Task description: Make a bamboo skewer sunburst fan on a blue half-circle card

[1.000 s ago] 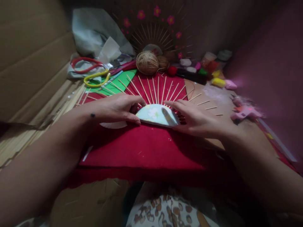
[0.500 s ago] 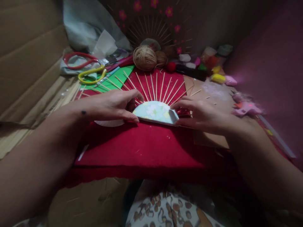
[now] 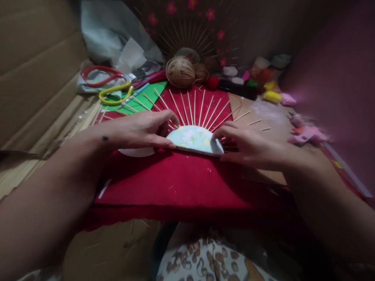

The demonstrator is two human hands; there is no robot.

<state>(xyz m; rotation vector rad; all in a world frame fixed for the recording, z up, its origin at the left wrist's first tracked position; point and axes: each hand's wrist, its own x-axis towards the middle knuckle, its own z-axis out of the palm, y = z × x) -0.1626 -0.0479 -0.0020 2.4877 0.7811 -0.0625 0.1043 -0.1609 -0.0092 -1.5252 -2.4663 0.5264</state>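
Observation:
In front of me lies a fan with thin wooden sticks [image 3: 194, 105] spreading from a pale blue flowered half-circle [image 3: 190, 137] of paper or cloth. My left hand [image 3: 146, 130] grips its left end, thumb along the lower edge and the other fingers curled behind. At the right end, my right hand [image 3: 240, 144] has its index finger pressed on the corner of the half-circle and its thumb at the lower edge. Both palms hide some of the outer sticks. A white, pale curved piece [image 3: 137, 152] shows partly beneath my left wrist.
Red-and-yellow-handled scissors [image 3: 115, 88] lie at the back left over green paper [image 3: 156, 91]. Twine balls [image 3: 180, 72] stand behind the sticks, before a dark flowered fan [image 3: 187, 23]. Coloured lumps [image 3: 272, 96] and a pink glue gun [image 3: 309, 134] sit right. Red cloth [image 3: 181, 179] covers the front.
The small flap raised at the half-circle's right end now lies flatter under my right index finger. My left hand keeps its hold. The whole view has shifted slightly.

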